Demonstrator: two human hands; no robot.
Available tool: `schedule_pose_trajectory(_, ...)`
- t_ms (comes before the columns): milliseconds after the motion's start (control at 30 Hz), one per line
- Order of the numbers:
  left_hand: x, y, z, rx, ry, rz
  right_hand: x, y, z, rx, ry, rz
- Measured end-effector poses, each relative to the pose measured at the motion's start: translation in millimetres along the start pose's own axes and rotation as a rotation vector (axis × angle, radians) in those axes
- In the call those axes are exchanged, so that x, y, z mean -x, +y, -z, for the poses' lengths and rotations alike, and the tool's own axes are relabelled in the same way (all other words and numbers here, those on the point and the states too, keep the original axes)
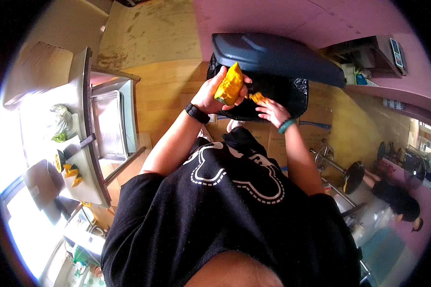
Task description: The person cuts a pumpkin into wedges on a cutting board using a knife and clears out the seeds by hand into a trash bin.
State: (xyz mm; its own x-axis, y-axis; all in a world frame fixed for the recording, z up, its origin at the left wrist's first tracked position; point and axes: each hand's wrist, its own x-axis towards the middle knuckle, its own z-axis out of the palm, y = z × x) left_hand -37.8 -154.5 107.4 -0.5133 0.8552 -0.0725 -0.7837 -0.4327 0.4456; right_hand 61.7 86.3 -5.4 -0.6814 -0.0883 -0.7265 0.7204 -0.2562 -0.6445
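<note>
A wedge of pumpkin (230, 86) with orange flesh and green rind rests in my left hand (215, 91), which wears a black wristband. Stringy orange pumpkin pulp (258, 98) is at the fingertips of my right hand (274, 113); whether the fingers grip it or it is falling is blurred. A green bracelet circles my right wrist. Both hands are over a large bin lined with a black bag (298, 102), its dark lid (273, 55) tilted up behind them.
At the left, a cutting board (89, 175) on a counter bears pumpkin pieces (71, 170), a cleaver (75, 147) and a plastic bag (60, 118). Metal trays (107, 123) sit beside it. Flattened cardboard (253, 138) covers the floor. Another person (397, 201) is at the far right.
</note>
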Motion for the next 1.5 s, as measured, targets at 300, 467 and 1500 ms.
schedule_pose_trajectory(300, 12.2, -6.6, 18.9, -0.012, 0.190, -0.111, -62.8, -16.0, 26.3, 1.118, 0.595, 0.392)
schedule_pose_trajectory(467, 53.9, 3.2, 39.3, -0.112, 0.474, -0.275, -41.7, -31.0, 2.4, 0.623, 0.274, 0.302)
schedule_pose_trajectory(1500, 672.4, 18.8, 153.4, -1.206, 2.777, -0.657, -21.8, 4.3, -15.8, 1.168, 0.247, -0.223)
